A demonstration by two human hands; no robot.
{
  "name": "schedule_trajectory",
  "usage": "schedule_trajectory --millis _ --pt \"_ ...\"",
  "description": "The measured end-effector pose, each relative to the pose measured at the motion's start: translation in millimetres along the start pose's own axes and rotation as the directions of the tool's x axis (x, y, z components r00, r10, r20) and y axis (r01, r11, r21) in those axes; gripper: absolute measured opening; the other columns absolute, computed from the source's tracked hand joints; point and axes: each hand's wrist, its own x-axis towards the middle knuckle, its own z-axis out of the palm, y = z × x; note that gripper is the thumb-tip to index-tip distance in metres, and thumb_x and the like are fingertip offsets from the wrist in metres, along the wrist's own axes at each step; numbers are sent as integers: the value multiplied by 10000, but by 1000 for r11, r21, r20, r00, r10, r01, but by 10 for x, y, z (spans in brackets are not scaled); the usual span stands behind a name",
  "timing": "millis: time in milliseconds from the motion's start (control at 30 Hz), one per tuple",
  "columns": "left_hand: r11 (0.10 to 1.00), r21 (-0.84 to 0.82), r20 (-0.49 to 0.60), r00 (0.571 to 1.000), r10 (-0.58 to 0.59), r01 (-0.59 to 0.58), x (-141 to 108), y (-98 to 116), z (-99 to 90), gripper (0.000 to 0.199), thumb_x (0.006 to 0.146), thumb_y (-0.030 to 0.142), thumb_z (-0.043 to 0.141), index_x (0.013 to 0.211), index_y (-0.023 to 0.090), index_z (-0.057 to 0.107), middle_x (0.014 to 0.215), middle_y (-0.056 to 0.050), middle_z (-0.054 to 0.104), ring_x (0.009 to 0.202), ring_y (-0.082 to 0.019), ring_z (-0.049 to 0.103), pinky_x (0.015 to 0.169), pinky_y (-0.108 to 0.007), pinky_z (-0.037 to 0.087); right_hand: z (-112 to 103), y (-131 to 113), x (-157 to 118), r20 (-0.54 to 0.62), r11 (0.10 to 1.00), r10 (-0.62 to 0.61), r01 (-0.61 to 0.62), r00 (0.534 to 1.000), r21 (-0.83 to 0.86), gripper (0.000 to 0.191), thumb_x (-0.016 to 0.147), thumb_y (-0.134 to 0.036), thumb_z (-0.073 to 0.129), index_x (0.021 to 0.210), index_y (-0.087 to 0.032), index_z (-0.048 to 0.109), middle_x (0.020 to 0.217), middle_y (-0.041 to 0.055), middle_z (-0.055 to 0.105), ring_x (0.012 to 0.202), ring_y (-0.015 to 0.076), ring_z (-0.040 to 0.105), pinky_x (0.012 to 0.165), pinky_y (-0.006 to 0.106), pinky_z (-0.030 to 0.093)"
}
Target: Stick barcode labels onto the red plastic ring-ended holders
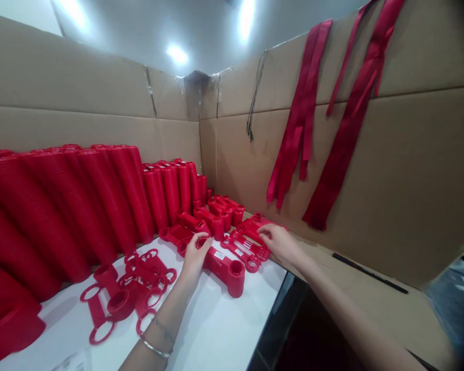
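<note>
My left hand (196, 253) is closed around the near-left end of a stack of red ring-ended links (220, 264), which lies on the white tabletop (220, 330). The stack has a small white label and round holes at its ends. My right hand (281, 243) is bent in a pinch over flat red ring-ended pieces (245, 248) to the right; what sits between its fingertips, if anything, is too small to make out. Short red stacks (212, 221) lie just beyond both hands.
Tall red stacks (112, 196) line the left and back. Loose red ring-ended pieces (96, 309) are scattered at front left. Cardboard walls (417, 170) surround the table, with red ribbons (344, 149) hanging at right. A thin black rod (369, 274) lies on cardboard.
</note>
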Motion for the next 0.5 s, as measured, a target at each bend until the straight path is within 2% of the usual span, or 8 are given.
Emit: schedule_trajectory --millis 67,167,267,500 --pt "1000 -8 9 1000 -6 6 -22 7 6 251 658 327 636 849 174 581 820 -16 618 732 -141 575 686 -248 432 110 -68 53 108 997 -52 58 993 -57 156 784 -226 497 727 -146 618 769 55 636 698 147 570 596 219 369" --pt "1000 -5 24 1000 -4 4 -73 29 12 255 668 328 626 867 176 579 837 -17 612 733 -138 571 687 -248 432 307 -198 92 201 986 -72 100 977 -134 185 763 -270 540 642 -136 582 688 60 609 616 143 535 512 230 293" --pt "1000 11 36 999 3 -3 -121 50 16 269 679 340 618 889 177 575 827 -18 611 728 -140 570 687 -252 435 417 -290 115 247 977 -49 98 968 -190 185 773 -277 528 666 -136 582 697 70 604 624 150 533 501 231 269" --pt "995 76 43 997 61 -64 -186 60 20 213 717 342 592 853 181 560 838 -16 597 772 -151 550 730 -254 415 493 -371 108 266 968 22 46 964 -248 128 783 -186 467 793 -149 590 837 99 635 732 188 577 528 234 301"
